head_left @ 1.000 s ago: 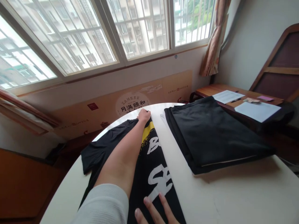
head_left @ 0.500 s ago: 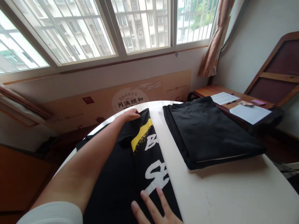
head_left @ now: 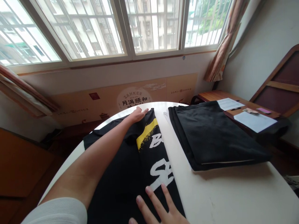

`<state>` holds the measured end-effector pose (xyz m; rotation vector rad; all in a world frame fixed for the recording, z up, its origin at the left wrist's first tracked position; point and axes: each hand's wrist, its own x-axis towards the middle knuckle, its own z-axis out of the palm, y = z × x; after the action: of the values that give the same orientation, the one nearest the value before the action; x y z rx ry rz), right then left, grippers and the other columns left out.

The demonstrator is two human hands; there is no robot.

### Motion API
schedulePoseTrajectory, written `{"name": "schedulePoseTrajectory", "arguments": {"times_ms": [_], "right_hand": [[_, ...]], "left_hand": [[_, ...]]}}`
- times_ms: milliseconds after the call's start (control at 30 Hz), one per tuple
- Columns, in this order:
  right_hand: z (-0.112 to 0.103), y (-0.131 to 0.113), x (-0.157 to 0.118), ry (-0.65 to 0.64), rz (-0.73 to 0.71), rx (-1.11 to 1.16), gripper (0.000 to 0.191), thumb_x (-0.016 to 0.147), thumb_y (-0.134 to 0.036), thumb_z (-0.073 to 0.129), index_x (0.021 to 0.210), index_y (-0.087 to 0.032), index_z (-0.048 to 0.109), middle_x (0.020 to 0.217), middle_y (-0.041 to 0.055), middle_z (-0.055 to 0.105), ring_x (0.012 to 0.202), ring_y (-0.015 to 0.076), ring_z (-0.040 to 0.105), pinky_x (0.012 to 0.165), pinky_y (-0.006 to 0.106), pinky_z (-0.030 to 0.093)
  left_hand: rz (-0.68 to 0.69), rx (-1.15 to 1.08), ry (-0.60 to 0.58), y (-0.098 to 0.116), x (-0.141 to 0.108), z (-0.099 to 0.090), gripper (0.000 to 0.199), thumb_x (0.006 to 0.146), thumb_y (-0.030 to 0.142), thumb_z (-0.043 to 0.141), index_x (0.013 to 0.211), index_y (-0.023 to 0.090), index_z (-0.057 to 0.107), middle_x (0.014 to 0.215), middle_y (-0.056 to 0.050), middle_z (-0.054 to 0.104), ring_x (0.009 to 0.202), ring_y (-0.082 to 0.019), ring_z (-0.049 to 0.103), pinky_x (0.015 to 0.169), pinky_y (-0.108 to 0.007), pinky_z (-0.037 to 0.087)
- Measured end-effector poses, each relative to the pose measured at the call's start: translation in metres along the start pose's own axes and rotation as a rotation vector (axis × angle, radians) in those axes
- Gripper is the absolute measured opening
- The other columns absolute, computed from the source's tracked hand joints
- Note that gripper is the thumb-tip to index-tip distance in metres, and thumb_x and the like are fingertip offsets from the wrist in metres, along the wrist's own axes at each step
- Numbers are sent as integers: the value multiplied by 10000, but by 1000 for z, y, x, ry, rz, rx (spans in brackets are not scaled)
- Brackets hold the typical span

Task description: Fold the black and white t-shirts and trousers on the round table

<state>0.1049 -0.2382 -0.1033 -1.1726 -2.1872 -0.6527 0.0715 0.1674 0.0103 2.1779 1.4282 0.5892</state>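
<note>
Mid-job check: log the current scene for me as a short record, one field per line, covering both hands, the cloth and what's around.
left hand: at the far end of the printed black garment; grip unclear
right hand: open, fingers spread over the garment's near part
printed black garment: yellow patch, white lettering; on the white table
folded black cloth: right of the garment, apart from it
white table: rounded far edge
wooden side table: papers on top

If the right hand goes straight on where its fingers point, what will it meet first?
Passing over the black shirt, the right hand would probably meet the left forearm first; its height is unclear.
</note>
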Motion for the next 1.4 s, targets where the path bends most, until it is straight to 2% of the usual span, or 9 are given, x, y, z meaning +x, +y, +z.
{"name": "schedulePoseTrajectory", "arguments": {"times_ms": [100, 233, 367, 533, 700, 800, 1033, 1267, 1400], "right_hand": [[0, 1, 0, 6, -14, 5, 460, 1043, -536, 572, 1455, -333, 582, 1490, 51, 637, 1331, 336, 638, 1147, 650, 443], [0, 2, -1, 38, -25, 10, 478, 1038, -580, 551, 1447, -334, 591, 1517, 52, 612, 1364, 346, 609, 1155, 655, 433], [1, 1, -1, 79, 0, -20, 488, 1022, -579, 587, 1444, -332, 591, 1504, 47, 626, 1361, 346, 611, 1183, 683, 369], [-3, 4, 0, 37, -47, -28, 492, 1036, -561, 569, 1468, -326, 560, 1520, 61, 614, 1379, 350, 595, 1182, 684, 373], [-4, 6, 0, 82, -48, -35, 500, 1033, -564, 577, 1468, -318, 561, 1498, 55, 636, 1373, 348, 599, 1197, 692, 339], [-4, 6, -2, 23, -66, -19, 503, 1045, -544, 562, 1488, -309, 531, 1527, 77, 608, 1411, 359, 560, 1184, 685, 371], [-15, 12, -1, -50, -108, -1, 516, 1072, -535, 506, 1526, -291, 488, 1559, 94, 575, 1442, 354, 525, 1166, 640, 430], [-7, 6, 0, 55, -65, -42, 481, 1046, -521, 574, 1472, -300, 545, 1488, 92, 642, 1378, 366, 589, 1180, 703, 363], [-5, 4, -1, 35, -81, -46, 465, 1053, -515, 561, 1466, -302, 543, 1484, 98, 644, 1373, 360, 597, 1188, 708, 343]], "left_hand": [[16, 51, -48, -8, -8, -16, 557, 810, 617, 711, 1117, 160, 630, 1216, -174, 717, 1082, -322, 672, 872, -346, 486], [27, 108, -209, -34, -20, -49, 463, 654, 464, 827, 1004, 194, 690, 900, -67, 728, 857, -280, 683, 716, -329, 489], [43, 10, -244, -54, -30, -63, 415, 724, 358, 752, 1096, 200, 661, 681, 17, 607, 633, -194, 589, 603, -297, 437], [97, 145, 37, -51, -35, -59, 496, 868, 414, 665, 1293, 183, 554, 849, -34, 694, 781, -225, 663, 742, -316, 485], [-127, 327, -27, -50, -58, -60, 703, 951, 667, 498, 1366, 99, 511, 1311, -272, 676, 1186, -391, 669, 918, -401, 501], [-232, 420, 29, -62, -87, -61, 775, 945, 670, 485, 1409, 50, 458, 1413, -348, 589, 1275, -460, 620, 961, -456, 494], [-187, 188, 47, -81, -132, -55, 648, 902, 447, 592, 1443, 149, 398, 1073, -124, 766, 1093, -344, 705, 1039, -481, 463], [-152, 306, 194, -70, -142, -33, 847, 855, 546, 655, 1542, 146, 364, 1540, -270, 506, 1405, -509, 460, 1119, -624, 364], [-114, 214, 184, -75, -142, -37, 689, 834, 415, 685, 1455, 218, 460, 1457, -195, 594, 1358, -447, 530, 1109, -616, 396]]}}
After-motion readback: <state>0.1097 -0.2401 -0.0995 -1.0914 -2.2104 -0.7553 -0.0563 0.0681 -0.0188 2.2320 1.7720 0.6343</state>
